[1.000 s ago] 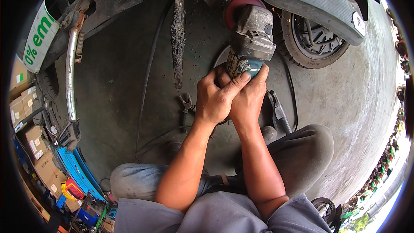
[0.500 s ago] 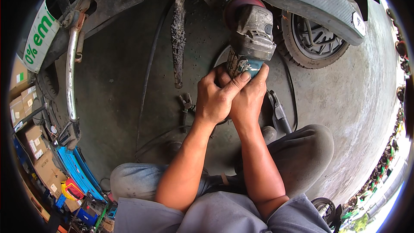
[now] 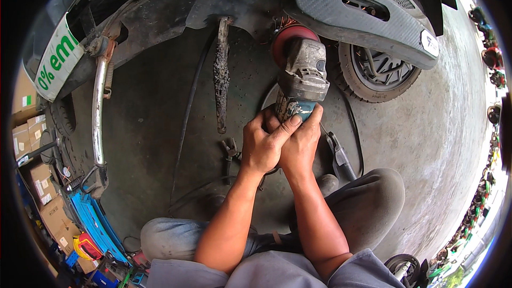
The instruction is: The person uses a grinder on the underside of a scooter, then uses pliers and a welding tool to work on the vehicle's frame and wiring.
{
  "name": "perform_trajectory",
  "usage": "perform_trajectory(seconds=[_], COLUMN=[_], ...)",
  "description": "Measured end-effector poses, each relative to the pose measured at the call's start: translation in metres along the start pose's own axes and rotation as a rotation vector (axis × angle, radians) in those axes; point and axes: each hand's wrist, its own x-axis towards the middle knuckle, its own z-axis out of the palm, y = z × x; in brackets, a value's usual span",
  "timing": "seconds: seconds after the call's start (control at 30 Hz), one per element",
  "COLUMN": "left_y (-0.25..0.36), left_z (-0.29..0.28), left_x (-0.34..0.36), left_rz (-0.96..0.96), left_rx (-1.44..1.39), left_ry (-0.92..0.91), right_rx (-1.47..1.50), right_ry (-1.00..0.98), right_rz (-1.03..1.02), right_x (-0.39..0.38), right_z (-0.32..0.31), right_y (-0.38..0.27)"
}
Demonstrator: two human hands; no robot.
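Observation:
Both hands are wrapped round the body of an angle grinder (image 3: pixel 305 72), a worn metal head on a teal housing. My left hand (image 3: pixel 264 141) and my right hand (image 3: pixel 302 144) overlap on it, thumbs along the back. The grinder's reddish disc (image 3: pixel 288 42) points away from me and meets the dark underside of a vehicle, where orange sparks fly. Where exactly the disc touches is hidden behind the grinder head. Left of the disc, a rough, crusted metal bar (image 3: pixel 222 80) extends from the frame toward me.
A wheel (image 3: pixel 380 72) sits under a grey textured cover (image 3: pixel 362 16) at right. A metal kickstand (image 3: pixel 99 112) stands at left. Clamps, including a welding holder (image 3: pixel 341 154), and black cables lie on the floor. Cardboard boxes (image 3: pixel 58 216) and a blue panel (image 3: pixel 96 218) are at far left.
The whole view has shifted, so the vehicle, grinder and hands appear lower in the picture. Both hands keep their grip, and sparks still come from the disc.

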Motion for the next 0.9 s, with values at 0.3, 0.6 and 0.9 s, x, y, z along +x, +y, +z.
perform_trajectory(seconds=[0.3,0.6,0.9], left_y=[0.003,0.002,-0.009], left_z=[0.001,0.003,0.010], left_x=[-0.001,-0.001,-0.011], left_rz=[0.002,-0.010,-0.091], left_rx=[-0.008,-0.005,-0.032], left_ry=[0.019,0.008,-0.074], right_rx=[-0.015,-0.005,-0.038], right_ry=[-0.003,0.001,0.102], right_rz=[-0.008,0.023,0.077], right_x=[0.001,0.001,-0.017], right_z=[-0.001,-0.004,-0.020], right_y=[-0.004,-0.004,-0.004])
